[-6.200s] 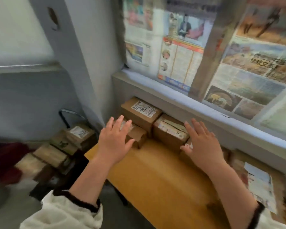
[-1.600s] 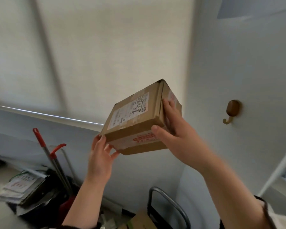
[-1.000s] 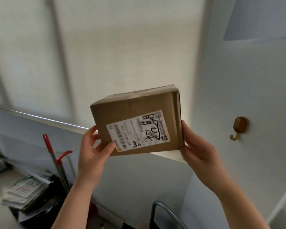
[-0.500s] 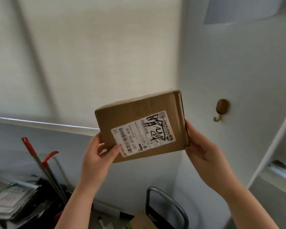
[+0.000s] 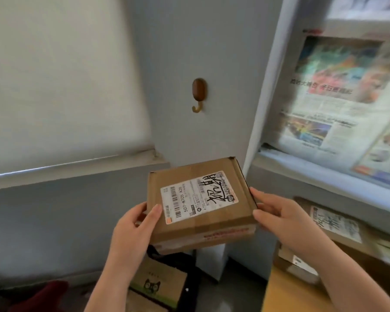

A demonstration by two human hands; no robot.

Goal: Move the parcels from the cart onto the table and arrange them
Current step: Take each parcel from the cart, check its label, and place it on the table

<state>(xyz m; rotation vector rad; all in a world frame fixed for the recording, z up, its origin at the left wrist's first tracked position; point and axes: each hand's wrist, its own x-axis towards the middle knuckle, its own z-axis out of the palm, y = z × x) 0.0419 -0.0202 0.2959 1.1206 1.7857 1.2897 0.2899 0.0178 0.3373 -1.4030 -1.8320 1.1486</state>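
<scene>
Wooden wall hook (image 5: pixel 198 90) on grey wall; newspapers (image 5: pixel 338 104) covering window at right.

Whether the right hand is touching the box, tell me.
Touching. The head view shows the right hand gripping the box at its right edge.

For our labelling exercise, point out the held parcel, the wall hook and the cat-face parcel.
held parcel (image 5: pixel 198 198), head view, middle of its white label.
wall hook (image 5: pixel 198 89), head view, its brown wooden plate.
cat-face parcel (image 5: pixel 152 285), head view, the printed face.
</scene>
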